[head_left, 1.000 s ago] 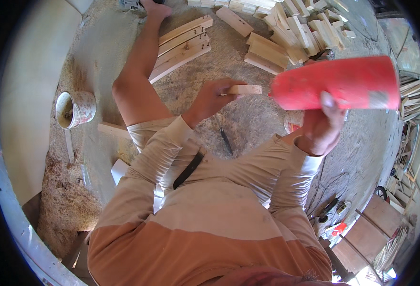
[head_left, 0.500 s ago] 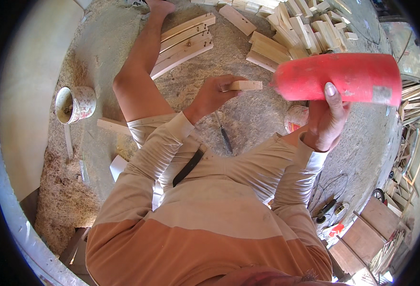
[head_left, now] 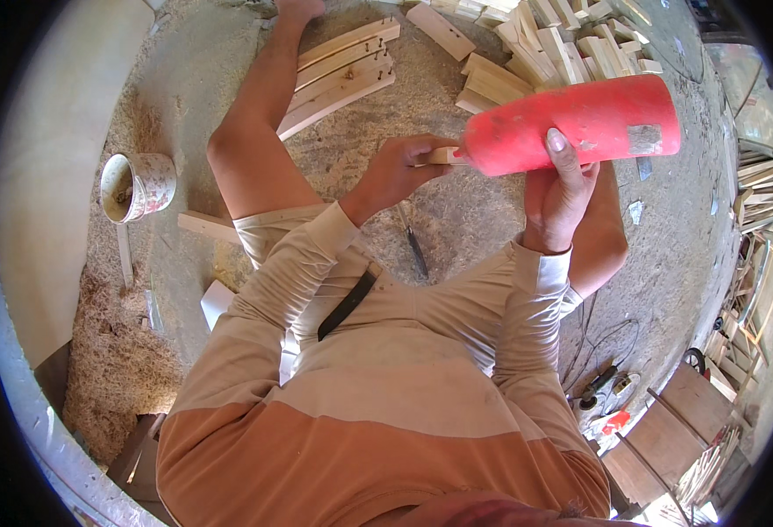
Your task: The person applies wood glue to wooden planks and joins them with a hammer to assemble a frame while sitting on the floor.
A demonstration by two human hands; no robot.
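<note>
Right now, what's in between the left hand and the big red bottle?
A small pale piece of wood: the left hand holds it, and the red bottle points at its end. The head view shows it, though not whether they touch.

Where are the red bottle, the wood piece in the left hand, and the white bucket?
Red bottle [head_left: 590, 112]: head view, on the middle of its body.
Wood piece [head_left: 441, 156]: head view, on its exposed end.
White bucket [head_left: 157, 183]: head view, on its outer wall.
</note>
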